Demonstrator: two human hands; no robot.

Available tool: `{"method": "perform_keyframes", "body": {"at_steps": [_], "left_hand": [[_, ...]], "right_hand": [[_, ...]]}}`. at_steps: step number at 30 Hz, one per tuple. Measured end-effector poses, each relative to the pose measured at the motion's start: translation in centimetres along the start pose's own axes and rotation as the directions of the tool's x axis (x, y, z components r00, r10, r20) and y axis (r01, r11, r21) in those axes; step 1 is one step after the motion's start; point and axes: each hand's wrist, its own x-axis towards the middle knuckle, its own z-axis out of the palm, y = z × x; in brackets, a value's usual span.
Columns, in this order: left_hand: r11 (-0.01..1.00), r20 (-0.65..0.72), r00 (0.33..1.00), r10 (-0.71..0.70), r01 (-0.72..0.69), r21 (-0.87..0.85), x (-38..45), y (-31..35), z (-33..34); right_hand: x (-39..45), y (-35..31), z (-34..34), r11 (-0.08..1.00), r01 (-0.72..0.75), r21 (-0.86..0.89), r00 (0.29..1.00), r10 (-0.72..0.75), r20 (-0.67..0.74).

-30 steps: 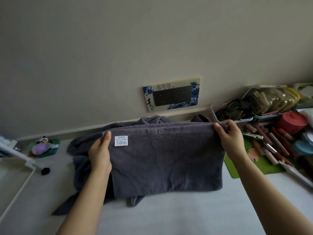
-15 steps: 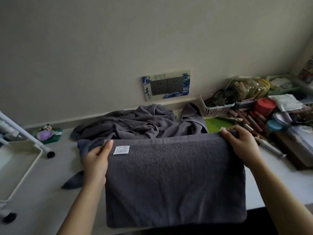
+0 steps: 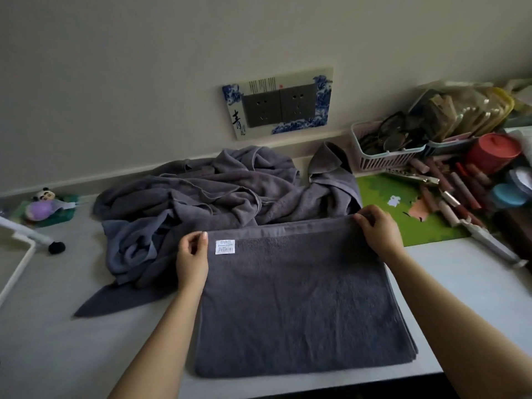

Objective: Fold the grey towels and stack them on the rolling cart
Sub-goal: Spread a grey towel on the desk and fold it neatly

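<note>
Grey towel [image 3: 299, 306]: both hands' fingers [image 3: 198, 240] pinch its far corners.

The folded towel [image 3: 299, 306] is covering the fingers of the left hand [image 3: 191, 259] below the thumb, and the near part of the towel heap [image 3: 201, 203] behind it. The print on the white label [image 3: 225, 246] is reading too small to make out. The left edge is cutting off the white cart [image 3: 17, 254]; the right edge is cropping the clutter beside the pink basket [image 3: 383, 159].
</note>
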Motion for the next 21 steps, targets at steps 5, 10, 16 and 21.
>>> {"method": "perform_keyframes", "body": {"at_steps": [5, 10, 16, 21], "left_hand": [[0.997, 0.150, 0.989, -0.014, 0.002, 0.075, -1.7, -1.6, -0.9], [0.982, 0.256, 0.963, -0.086, 0.039, 0.185, -3.2, -3.5, -2.4], [0.974, 0.413, 0.905, -0.097, 0.001, 0.227, -3.4, -0.6, -3.7], [0.997, 0.460, 0.886, -0.059, 0.078, -0.021, -4.7, 2.9, -2.1]], "right_hand": [[-3.4, 0.4, 2.8, 0.976, 0.118, -0.185, 0.974, -0.150, -0.171], [-9.9, -2.3, 7.5, 0.907, 0.314, 0.280, 0.949, -0.292, -0.118], [-12.1, -7.3, 12.2, 0.483, -0.250, 0.839, 0.958, -0.004, 0.287], [-11.9, -8.5, 12.6, 0.378, -0.330, 0.865, 0.940, 0.051, 0.336]]}}
